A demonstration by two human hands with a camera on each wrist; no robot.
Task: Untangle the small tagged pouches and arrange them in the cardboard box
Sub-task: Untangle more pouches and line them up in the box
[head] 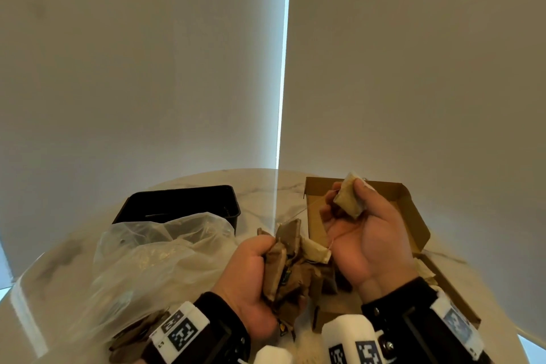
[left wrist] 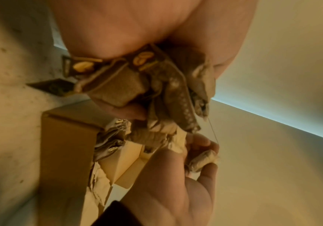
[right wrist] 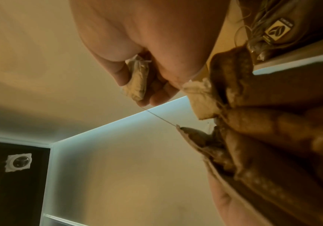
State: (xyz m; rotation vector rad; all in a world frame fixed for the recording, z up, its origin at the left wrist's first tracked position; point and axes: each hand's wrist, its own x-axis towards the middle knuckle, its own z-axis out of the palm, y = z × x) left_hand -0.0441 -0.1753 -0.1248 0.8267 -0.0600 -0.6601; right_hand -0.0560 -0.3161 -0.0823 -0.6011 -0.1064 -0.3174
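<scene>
Closest to the person, the left hand [head: 254, 272] has its fingers curled tight around a bunch of brown pouches [head: 291, 263], holding the whole clump in the air above the near edge of the table [head: 266, 186]. It likely grips hard so the bunch stays put while one pouch is pulled out. Some small tags [left wrist: 83, 67] with a bean picture poke out from under that hand. A little farther on, the right hand [head: 363, 230] is held up higher, just above the cardboard box [head: 413, 216]. Its thumb and fingers pinch one pale pouch [head: 348, 198] and are closed around it. A thin string [right wrist: 160, 117] runs tight from that hand back to the bunch, so this pouch looks not yet free. The hands seem held apart to draw the string out of the knot. If the pull is too hard, the string could snap or the paper could tear. The box sits open at the right side of the table, and a few pouches [left wrist: 108, 145] already lie inside it. On the left side lies a crinkly clear bag [head: 153, 254] with more brown pouches peeking out at its near end. Behind it, toward the far edge, is a black tray [head: 177, 204].
</scene>
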